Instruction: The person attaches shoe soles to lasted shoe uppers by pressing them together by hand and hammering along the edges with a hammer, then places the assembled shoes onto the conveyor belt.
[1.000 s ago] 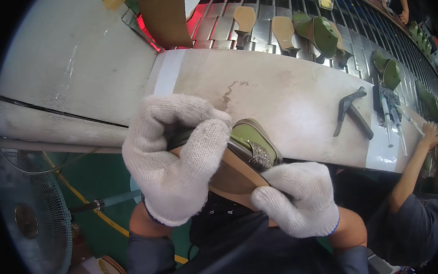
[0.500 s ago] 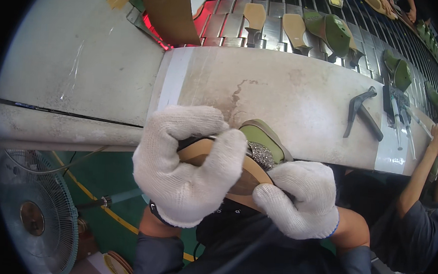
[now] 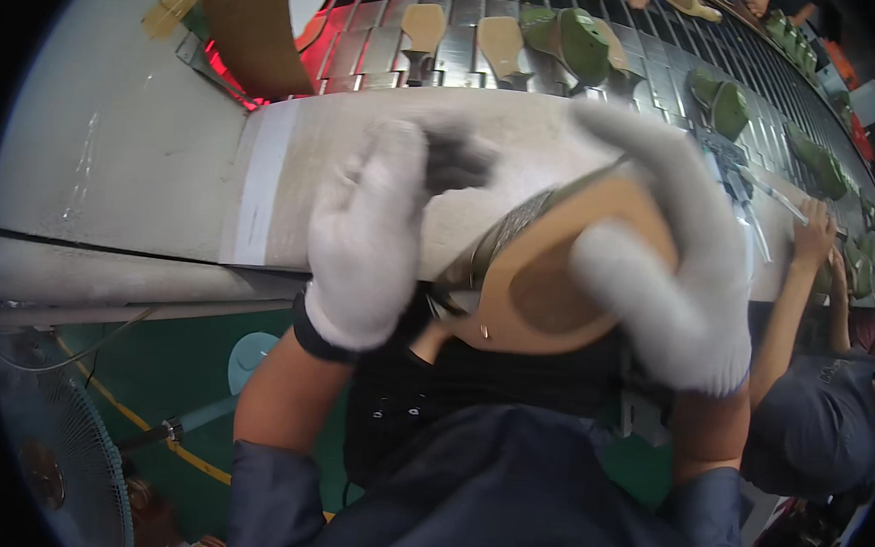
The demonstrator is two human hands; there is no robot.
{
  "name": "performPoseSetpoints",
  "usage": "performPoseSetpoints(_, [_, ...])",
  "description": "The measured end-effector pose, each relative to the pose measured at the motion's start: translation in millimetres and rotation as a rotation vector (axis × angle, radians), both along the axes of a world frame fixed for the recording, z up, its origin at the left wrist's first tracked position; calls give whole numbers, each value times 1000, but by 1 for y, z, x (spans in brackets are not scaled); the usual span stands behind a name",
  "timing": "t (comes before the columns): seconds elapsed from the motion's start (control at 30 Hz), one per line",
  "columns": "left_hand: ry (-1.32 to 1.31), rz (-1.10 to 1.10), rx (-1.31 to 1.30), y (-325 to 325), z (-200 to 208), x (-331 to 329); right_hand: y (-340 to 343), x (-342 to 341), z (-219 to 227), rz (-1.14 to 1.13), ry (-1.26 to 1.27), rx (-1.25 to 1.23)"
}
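Observation:
A sandal [image 3: 516, 298] on a shoe last is held up in front of me, its tan sole turned toward me. A glittery silver upper shows along its left side, partly hidden behind the sole. My right hand [image 3: 688, 279], in a white knitted glove, grips the forefoot end from the right, with the thumb across the sole. To the left of the sandal, apart from it, my gloved left hand [image 3: 371, 219] is raised with nothing in it. Its fingers stretch to the right and are smeared by motion.
Beyond the pale worktable [image 3: 193, 168] runs a slatted metal conveyor [image 3: 370, 59] carrying tan soles [image 3: 424, 27] and green shoe lasts [image 3: 580, 47]. Thin white-handled tools [image 3: 759, 228] lie at right, near a co-worker's hand [image 3: 814, 231]. A fan [image 3: 76, 452] stands lower left; brown cardboard [image 3: 252, 32] is upper left.
My left hand has let go of the sandal and moved apart from it. My right hand has lifted and turned the sandal, bringing its sole more fully into sight. The whole view has shifted rightward.

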State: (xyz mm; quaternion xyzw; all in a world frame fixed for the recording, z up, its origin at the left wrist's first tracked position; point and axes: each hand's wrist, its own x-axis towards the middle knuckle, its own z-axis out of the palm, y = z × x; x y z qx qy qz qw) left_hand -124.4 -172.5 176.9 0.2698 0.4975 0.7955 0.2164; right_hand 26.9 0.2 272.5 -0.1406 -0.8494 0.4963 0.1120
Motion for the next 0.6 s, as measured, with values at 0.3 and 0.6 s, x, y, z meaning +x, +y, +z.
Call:
performPoseSetpoints(0.3, [118,403,-224,-4,-87,-21,-26,58,-147,-273,130,-785])
performPoseSetpoints(0.6, [575,56,-72,5,-56,-20,-25,-11,-72,110,178,24])
